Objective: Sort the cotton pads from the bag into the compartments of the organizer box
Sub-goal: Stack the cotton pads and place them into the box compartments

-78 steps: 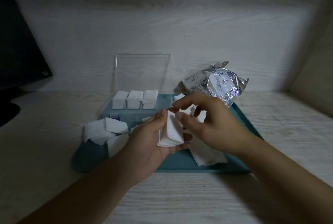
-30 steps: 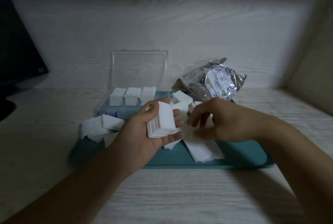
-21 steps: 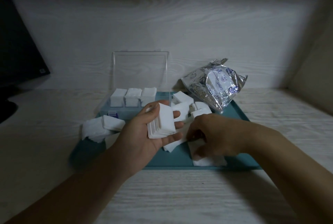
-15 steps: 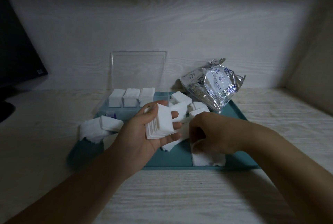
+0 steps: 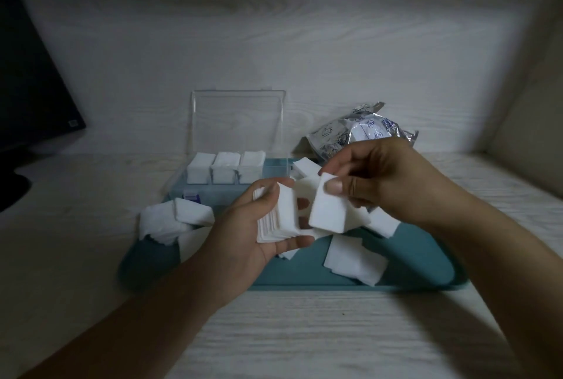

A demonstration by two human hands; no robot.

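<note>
Both hands were closed on cotton pads above the tray. Left hand [image 5: 253,238], palm up, gripped a stack of pads [image 5: 278,215] between thumb and curled fingers; right hand [image 5: 384,179] pinched a small bundle of pads [image 5: 327,211] between thumb and fingers, held just beside the stack, not touching it as far as could be seen. Pale wood-grain table [image 5: 304,333] and wall formed the setting, with a dark monitor [image 5: 30,89] at the far left. On the table lay a teal tray [image 5: 411,269]. At its back stood the organizer box [image 5: 237,177], clear lid [image 5: 239,122] raised upright, three rear compartments filled with pads [image 5: 225,166]; the front compartments were partly hidden by the hands. A crumpled silver bag [image 5: 359,131] sat behind the right hand, which covered its lower part. Loose pads [image 5: 355,259] lay on the tray under the right hand, and a heap of pads [image 5: 170,220] overlapped the tray's left edge.
</note>
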